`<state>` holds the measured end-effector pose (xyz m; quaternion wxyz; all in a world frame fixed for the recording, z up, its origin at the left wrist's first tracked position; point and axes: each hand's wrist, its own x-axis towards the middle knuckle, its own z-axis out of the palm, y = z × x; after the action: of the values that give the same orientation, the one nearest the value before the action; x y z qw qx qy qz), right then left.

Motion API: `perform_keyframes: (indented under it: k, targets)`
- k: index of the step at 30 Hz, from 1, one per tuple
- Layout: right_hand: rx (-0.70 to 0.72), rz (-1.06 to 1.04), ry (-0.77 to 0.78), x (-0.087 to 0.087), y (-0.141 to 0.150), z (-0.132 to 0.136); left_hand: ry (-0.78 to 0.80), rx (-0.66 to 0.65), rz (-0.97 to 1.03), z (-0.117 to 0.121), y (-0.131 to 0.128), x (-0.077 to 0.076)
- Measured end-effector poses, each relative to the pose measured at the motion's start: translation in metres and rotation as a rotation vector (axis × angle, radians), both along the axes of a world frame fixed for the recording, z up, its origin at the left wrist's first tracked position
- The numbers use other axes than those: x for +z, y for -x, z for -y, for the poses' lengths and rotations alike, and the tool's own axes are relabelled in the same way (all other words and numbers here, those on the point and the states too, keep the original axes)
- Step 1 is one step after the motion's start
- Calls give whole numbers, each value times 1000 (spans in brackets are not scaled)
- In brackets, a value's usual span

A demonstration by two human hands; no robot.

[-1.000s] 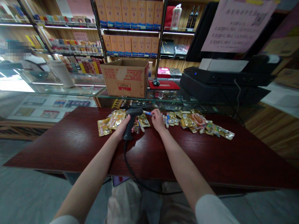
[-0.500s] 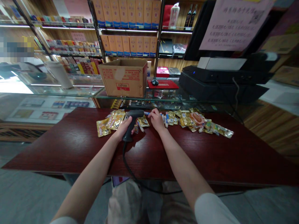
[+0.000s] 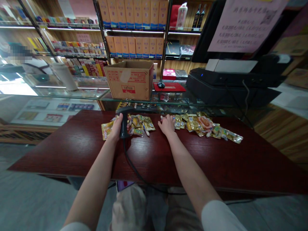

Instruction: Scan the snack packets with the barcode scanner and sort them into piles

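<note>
My left hand is wrapped round the grip of a black handheld barcode scanner, held upright over the left part of the table. Beside and partly behind it lie gold snack packets, with a thin white-and-blue stick among them. My right hand rests low over a row of similar sticks, its fingers bent and closed. A pale stick end shows at its fingertips; the rest is hidden under the hand. To its right is a heap of gold packets.
The dark red table meets a glass counter holding an open cardboard box, a mouse on a red pad and a black till. The scanner's cord hangs over the near edge. Another person is at far left.
The scanner in my left hand has moved left and turned, uncovering more packets. My right hand has moved slightly right, away from the scanner, with its stick, onto the row of sticks.
</note>
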<state>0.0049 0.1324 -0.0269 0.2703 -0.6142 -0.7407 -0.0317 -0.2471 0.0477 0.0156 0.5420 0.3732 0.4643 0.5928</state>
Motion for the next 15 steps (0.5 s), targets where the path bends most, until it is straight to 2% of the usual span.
perform_keyframes:
  k: [3,6,10,15]
  targets:
    - [124,-25,21,3,8,6,-13,59,-47,0,3,0]
    - [176,13,163,4,23,13,-16,64,-76,0,2,-1]
    - [71,15,268,3,35,16,-10,41,-93,0,-3,1]
    - [-54,-24,335,9,31,14,-11,34,-115,-1,-6,0]
